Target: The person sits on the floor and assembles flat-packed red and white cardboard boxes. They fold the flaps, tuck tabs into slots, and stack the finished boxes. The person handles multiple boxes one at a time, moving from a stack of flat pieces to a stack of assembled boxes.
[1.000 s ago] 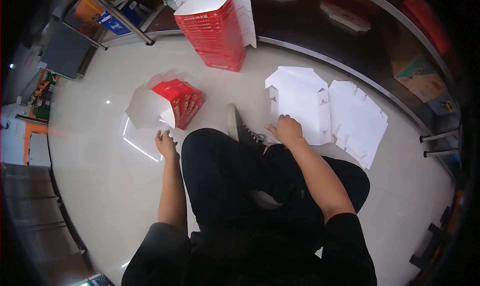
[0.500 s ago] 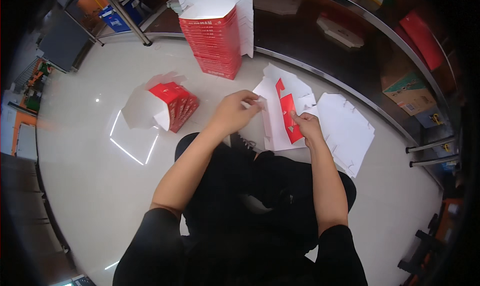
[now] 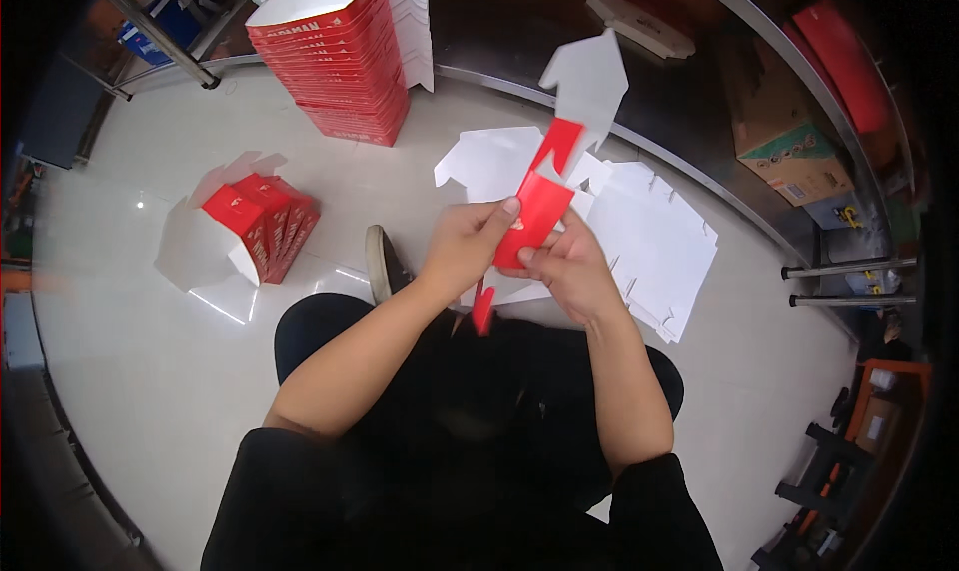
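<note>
A partly folded red-and-white cardboard carton (image 3: 540, 209) is lifted off the floor between my hands, a white flap sticking out at its far end and a narrow red tab hanging at its near end. My left hand (image 3: 464, 249) grips its left edge with the thumb on the red face. On the lower right, my right hand (image 3: 569, 274) pinches the same carton, the other fingers behind it. Flat white carton blanks (image 3: 659, 241) lie on the floor to the right, and more white card (image 3: 489, 161) shows beyond my hands.
A tall stack of nested red cartons (image 3: 345, 81) stands at the far left, by a steel shelf (image 3: 509, 91). Nearer on the left, several folded red cartons (image 3: 265, 216) lie nested on the tiled floor. A brown cardboard box (image 3: 789, 161) sits on the shelf's right side.
The carton was lifted from the floor and turned, its red face now up between my hands. My left hand closed on its edge; my right hand moved left. The view shifted right.
</note>
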The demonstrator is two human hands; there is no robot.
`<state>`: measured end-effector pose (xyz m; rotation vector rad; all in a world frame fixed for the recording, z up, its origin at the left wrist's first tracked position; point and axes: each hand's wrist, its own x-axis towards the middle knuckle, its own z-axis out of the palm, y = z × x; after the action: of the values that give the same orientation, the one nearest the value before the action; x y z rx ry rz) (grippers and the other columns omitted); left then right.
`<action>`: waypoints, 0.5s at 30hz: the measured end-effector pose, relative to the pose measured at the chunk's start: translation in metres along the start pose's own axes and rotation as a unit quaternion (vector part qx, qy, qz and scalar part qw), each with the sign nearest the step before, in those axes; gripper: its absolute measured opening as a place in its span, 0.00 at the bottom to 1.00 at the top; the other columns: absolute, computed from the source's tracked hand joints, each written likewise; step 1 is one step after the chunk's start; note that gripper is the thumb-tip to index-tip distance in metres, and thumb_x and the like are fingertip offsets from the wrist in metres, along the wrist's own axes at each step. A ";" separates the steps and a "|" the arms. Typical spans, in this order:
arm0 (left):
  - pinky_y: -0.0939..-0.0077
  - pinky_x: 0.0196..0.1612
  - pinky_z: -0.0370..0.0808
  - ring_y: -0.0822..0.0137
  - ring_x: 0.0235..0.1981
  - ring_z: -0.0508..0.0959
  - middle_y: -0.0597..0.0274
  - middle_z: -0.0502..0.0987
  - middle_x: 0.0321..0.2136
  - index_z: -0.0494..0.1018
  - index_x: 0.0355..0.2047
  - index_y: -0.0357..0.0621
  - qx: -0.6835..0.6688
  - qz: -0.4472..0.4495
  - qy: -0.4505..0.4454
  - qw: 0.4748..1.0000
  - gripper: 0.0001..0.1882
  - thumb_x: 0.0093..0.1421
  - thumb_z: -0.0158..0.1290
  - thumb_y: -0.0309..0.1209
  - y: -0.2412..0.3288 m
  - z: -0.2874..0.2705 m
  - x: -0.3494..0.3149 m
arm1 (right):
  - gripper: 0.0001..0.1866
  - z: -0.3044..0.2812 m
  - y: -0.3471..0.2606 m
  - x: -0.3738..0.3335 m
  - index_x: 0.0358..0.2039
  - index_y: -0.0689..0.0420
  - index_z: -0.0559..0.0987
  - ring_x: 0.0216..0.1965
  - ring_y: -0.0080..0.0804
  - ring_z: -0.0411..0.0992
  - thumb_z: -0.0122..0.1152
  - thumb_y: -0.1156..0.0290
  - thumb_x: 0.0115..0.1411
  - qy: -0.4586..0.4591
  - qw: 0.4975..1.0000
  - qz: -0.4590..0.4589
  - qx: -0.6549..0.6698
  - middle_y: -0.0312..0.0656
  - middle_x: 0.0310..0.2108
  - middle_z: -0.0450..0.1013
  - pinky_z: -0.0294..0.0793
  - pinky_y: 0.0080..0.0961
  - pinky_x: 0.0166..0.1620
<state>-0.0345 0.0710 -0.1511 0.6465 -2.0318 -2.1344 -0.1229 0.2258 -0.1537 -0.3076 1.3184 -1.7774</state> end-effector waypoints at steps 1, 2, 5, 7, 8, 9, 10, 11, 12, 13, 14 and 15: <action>0.81 0.33 0.73 0.80 0.28 0.73 0.69 0.80 0.25 0.83 0.41 0.35 0.020 0.021 0.017 0.999 0.17 0.70 0.54 0.39 0.002 0.000 0.001 | 0.24 0.002 0.001 0.003 0.56 0.60 0.70 0.51 0.35 0.76 0.58 0.88 0.60 -0.007 0.998 -0.011 -0.061 0.43 0.50 0.75 0.78 0.37 0.54; 0.81 0.33 0.73 0.80 0.28 0.73 0.69 0.80 0.25 0.84 0.41 0.35 0.036 0.028 0.016 0.999 0.17 0.69 0.55 0.38 0.004 0.000 0.003 | 0.25 0.002 0.001 0.004 0.57 0.60 0.70 0.52 0.34 0.76 0.58 0.89 0.59 -0.010 0.992 -0.009 -0.125 0.42 0.50 0.75 0.77 0.35 0.55; 0.79 0.33 0.74 0.79 0.28 0.75 0.65 0.82 0.26 0.83 0.42 0.34 0.059 0.056 0.017 0.997 0.14 0.68 0.57 0.35 0.005 -0.001 0.006 | 0.23 0.000 0.004 0.002 0.56 0.61 0.71 0.51 0.29 0.75 0.60 0.87 0.60 -0.023 0.991 0.000 -0.132 0.39 0.50 0.76 0.75 0.30 0.55; 0.77 0.33 0.77 0.78 0.28 0.77 0.60 0.84 0.27 0.82 0.43 0.33 0.064 0.064 0.007 0.996 0.13 0.67 0.57 0.31 0.002 -0.001 0.007 | 0.22 -0.004 0.004 -0.003 0.55 0.62 0.72 0.49 0.28 0.75 0.61 0.86 0.60 -0.025 0.986 0.003 -0.164 0.39 0.49 0.76 0.75 0.30 0.54; 0.77 0.33 0.77 0.77 0.28 0.78 0.60 0.84 0.27 0.82 0.43 0.33 0.044 0.059 -0.001 0.997 0.12 0.67 0.57 0.30 0.001 -0.002 0.007 | 0.22 -0.007 0.004 -0.006 0.54 0.62 0.73 0.48 0.28 0.76 0.62 0.85 0.60 -0.034 0.983 -0.004 -0.178 0.39 0.48 0.77 0.75 0.29 0.53; 0.76 0.33 0.77 0.77 0.28 0.79 0.59 0.84 0.28 0.82 0.43 0.33 0.026 0.051 -0.002 0.998 0.12 0.66 0.57 0.30 0.000 -0.003 0.006 | 0.21 -0.010 0.003 -0.008 0.54 0.63 0.73 0.48 0.27 0.76 0.63 0.84 0.60 -0.053 0.980 -0.022 -0.189 0.39 0.47 0.78 0.75 0.28 0.53; 0.76 0.33 0.77 0.77 0.28 0.79 0.58 0.84 0.28 0.82 0.43 0.32 0.005 0.052 -0.004 0.999 0.12 0.66 0.58 0.29 -0.001 -0.004 0.005 | 0.19 -0.012 0.001 -0.009 0.53 0.63 0.73 0.46 0.27 0.76 0.63 0.80 0.61 -0.024 0.982 -0.005 -0.188 0.40 0.45 0.78 0.76 0.28 0.52; 0.76 0.33 0.77 0.76 0.27 0.79 0.57 0.84 0.28 0.82 0.42 0.33 0.019 0.059 0.006 0.998 0.11 0.65 0.58 0.29 -0.002 -0.003 0.004 | 0.18 -0.016 -0.002 -0.008 0.53 0.64 0.73 0.45 0.27 0.76 0.64 0.77 0.63 -0.005 0.983 0.001 -0.183 0.40 0.44 0.79 0.76 0.27 0.50; 0.77 0.32 0.77 0.75 0.26 0.79 0.55 0.84 0.27 0.83 0.42 0.33 0.029 0.075 0.016 0.997 0.11 0.64 0.59 0.29 -0.002 -0.002 0.003 | 0.18 -0.019 -0.005 -0.008 0.52 0.64 0.74 0.44 0.26 0.77 0.64 0.73 0.65 0.007 0.985 0.000 -0.175 0.41 0.43 0.79 0.76 0.27 0.49; 0.77 0.31 0.77 0.74 0.24 0.79 0.54 0.84 0.26 0.83 0.41 0.34 0.038 0.090 0.026 0.995 0.11 0.64 0.59 0.29 -0.003 -0.001 0.001 | 0.18 -0.022 -0.009 -0.007 0.52 0.65 0.74 0.43 0.26 0.77 0.63 0.68 0.66 0.053 0.983 -0.057 -0.163 0.41 0.42 0.79 0.75 0.26 0.47; 0.77 0.31 0.77 0.73 0.23 0.80 0.53 0.84 0.25 0.83 0.39 0.34 0.072 0.091 0.026 0.993 0.10 0.63 0.60 0.29 -0.003 0.000 -0.002 | 0.19 -0.024 -0.013 -0.007 0.52 0.65 0.74 0.42 0.26 0.77 0.62 0.64 0.67 0.093 0.977 -0.121 -0.148 0.41 0.40 0.79 0.75 0.26 0.45; 0.77 0.30 0.77 0.72 0.22 0.80 0.52 0.83 0.24 0.84 0.38 0.35 0.106 0.092 0.026 0.990 0.10 0.62 0.60 0.29 -0.004 0.001 -0.005 | 0.21 -0.026 -0.016 -0.007 0.51 0.65 0.75 0.40 0.26 0.77 0.61 0.60 0.69 0.153 0.965 -0.164 -0.135 0.42 0.39 0.80 0.75 0.25 0.44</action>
<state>-0.0300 0.0741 -0.1545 0.5118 -2.2135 -1.7992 -0.1435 0.2493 -0.1479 -0.4354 1.8229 -1.9752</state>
